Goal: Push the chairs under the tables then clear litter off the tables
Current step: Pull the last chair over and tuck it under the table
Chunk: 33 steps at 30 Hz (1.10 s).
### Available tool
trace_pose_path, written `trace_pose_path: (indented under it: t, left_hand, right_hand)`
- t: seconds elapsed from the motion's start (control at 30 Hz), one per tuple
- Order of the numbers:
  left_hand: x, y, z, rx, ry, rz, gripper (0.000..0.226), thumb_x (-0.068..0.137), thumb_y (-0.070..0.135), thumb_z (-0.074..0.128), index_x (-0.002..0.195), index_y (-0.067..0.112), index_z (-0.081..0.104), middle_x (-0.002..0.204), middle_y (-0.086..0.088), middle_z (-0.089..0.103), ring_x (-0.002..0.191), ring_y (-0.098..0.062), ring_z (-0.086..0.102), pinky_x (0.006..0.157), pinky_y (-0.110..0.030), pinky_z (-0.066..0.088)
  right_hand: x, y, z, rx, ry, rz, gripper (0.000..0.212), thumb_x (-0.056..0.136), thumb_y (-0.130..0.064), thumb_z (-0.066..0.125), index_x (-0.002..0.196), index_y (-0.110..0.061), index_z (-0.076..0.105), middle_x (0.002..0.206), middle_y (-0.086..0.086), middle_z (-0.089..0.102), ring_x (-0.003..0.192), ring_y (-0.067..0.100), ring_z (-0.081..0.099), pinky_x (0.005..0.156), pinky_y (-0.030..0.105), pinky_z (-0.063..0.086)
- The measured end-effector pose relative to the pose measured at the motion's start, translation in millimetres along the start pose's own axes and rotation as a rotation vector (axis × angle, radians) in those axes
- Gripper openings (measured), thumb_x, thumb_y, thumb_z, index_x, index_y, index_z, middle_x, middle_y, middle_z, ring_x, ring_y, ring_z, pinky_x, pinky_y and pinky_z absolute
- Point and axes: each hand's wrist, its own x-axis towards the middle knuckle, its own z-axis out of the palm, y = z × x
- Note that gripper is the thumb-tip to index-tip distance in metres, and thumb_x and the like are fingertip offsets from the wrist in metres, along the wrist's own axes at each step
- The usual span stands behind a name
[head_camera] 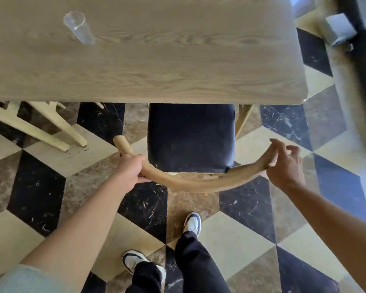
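Observation:
A chair with a black padded seat [190,136] and a curved light-wood back rail [188,181] stands in front of me, its seat partly under the pale wooden table [156,66]. My left hand [132,169] is closed around the left part of the rail. My right hand [283,163] rests against the rail's right end with the fingers spread loosely, not wrapped around it. A clear plastic cup [79,28] stands on the table at the far left.
Cream wooden legs of another chair [51,127] slant out from under the table at the left. A dark post and a white box [340,28] are at the upper right. My two feet [191,224] stand on the chequered marble floor behind the chair.

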Motion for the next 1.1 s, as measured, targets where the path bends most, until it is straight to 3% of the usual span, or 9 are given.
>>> trace_pose_path:
  t: [0.1, 0.17, 0.27, 0.37, 0.5, 0.67, 0.8, 0.9, 1.1]
  left_hand:
    - [-1.5, 0.9, 10.5, -0.026, -0.020, 0.010, 0.027, 0.109, 0.013, 0.050, 0.134, 0.013, 0.040, 0.095, -0.012, 0.055, 0.079, -0.022, 0.059, 0.078, -0.055, 0.057]
    - [0.7, 3.7, 10.3, -0.043, -0.024, 0.024, 0.018, 0.110, 0.012, 0.049, 0.125, 0.010, 0.039, 0.090, -0.011, 0.056, 0.079, -0.022, 0.059, 0.082, -0.056, 0.055]
    - [7.4, 8.9, 9.8, -0.021, -0.018, 0.028, 0.019, 0.109, 0.012, 0.049, 0.125, 0.008, 0.039, 0.093, -0.010, 0.056, 0.081, -0.023, 0.059, 0.081, -0.057, 0.056]
    - [14.9, 19.5, 9.5, -0.009, -0.031, 0.038, 0.021, 0.109, 0.013, 0.050, 0.126, 0.006, 0.042, 0.101, -0.013, 0.056, 0.087, -0.026, 0.062, 0.081, -0.059, 0.059]
    - [22.0, 35.8, 18.9, 0.001, -0.061, 0.076, 0.027, 0.108, 0.016, 0.051, 0.132, 0.007, 0.042, 0.117, -0.017, 0.054, 0.105, -0.034, 0.063, 0.080, -0.058, 0.062]
    - [24.9, 38.9, 51.4, -0.001, -0.104, 0.033, 0.030, 0.109, 0.018, 0.050, 0.135, 0.005, 0.043, 0.126, -0.020, 0.054, 0.105, -0.034, 0.065, 0.082, -0.054, 0.061]
    - [35.5, 50.5, 59.7, 0.010, -0.074, 0.045, 0.039, 0.109, 0.018, 0.050, 0.144, 0.005, 0.039, 0.129, -0.019, 0.053, 0.109, -0.035, 0.063, 0.080, -0.052, 0.061]
    - [35.4, 49.9, 55.3, 0.085, -0.119, 0.014, 0.028, 0.109, 0.024, 0.049, 0.132, 0.009, 0.044, 0.133, -0.022, 0.058, 0.111, -0.038, 0.068, 0.082, -0.059, 0.062]
    - [28.2, 55.4, 35.8, 0.362, -0.218, -0.010, 0.045, 0.108, 0.050, 0.043, 0.133, 0.014, 0.049, 0.119, -0.017, 0.071, 0.095, -0.033, 0.078, 0.082, -0.062, 0.063]
  right_hand:
    - [-20.7, -10.6, 12.0, 0.553, 0.022, 0.222, 0.095, 0.087, 0.007, 0.044, 0.155, -0.055, 0.018, 0.103, 0.020, 0.071, 0.069, 0.035, 0.073, 0.056, 0.044, 0.062]
    - [-25.2, -24.6, 15.6, 0.738, 0.108, 0.315, 0.077, 0.094, -0.012, 0.038, 0.157, -0.053, 0.020, 0.075, 0.018, 0.069, 0.051, 0.028, 0.065, 0.049, 0.040, 0.060]
    - [-22.8, -40.6, 26.1, 0.652, 0.162, 0.324, 0.073, 0.093, -0.039, 0.039, 0.158, -0.052, 0.010, 0.099, 0.015, 0.068, 0.075, 0.032, 0.066, 0.066, 0.043, 0.060]
    - [-10.5, -54.0, 27.7, 0.519, 0.198, 0.303, 0.082, 0.096, -0.027, 0.045, 0.163, -0.032, 0.000, 0.108, 0.010, 0.058, 0.090, 0.033, 0.060, 0.080, 0.042, 0.051]
    - [19.1, -55.9, 15.2, 0.562, 0.245, 0.352, 0.072, 0.098, -0.026, 0.048, 0.162, -0.019, 0.015, 0.131, 0.019, 0.063, 0.107, 0.038, 0.063, 0.092, 0.046, 0.052]
    - [44.1, -41.5, 1.5, 0.488, 0.207, 0.349, 0.068, 0.102, -0.026, 0.047, 0.161, -0.017, 0.016, 0.133, 0.024, 0.062, 0.109, 0.039, 0.061, 0.085, 0.041, 0.046]
    - [64.2, -37.0, 5.0, 0.464, 0.220, 0.344, 0.075, 0.102, -0.031, 0.046, 0.164, -0.019, 0.006, 0.139, 0.023, 0.059, 0.120, 0.040, 0.059, 0.100, 0.048, 0.049]
    - [63.2, -38.3, 9.7, 0.527, 0.211, 0.365, 0.075, 0.103, -0.030, 0.045, 0.165, -0.022, 0.003, 0.143, 0.020, 0.058, 0.123, 0.039, 0.058, 0.100, 0.044, 0.046]
    - [54.6, -50.5, 14.1, 0.682, 0.237, 0.477, 0.061, 0.105, -0.035, 0.042, 0.160, -0.022, 0.021, 0.127, 0.009, 0.061, 0.113, 0.032, 0.060, 0.091, 0.038, 0.042]
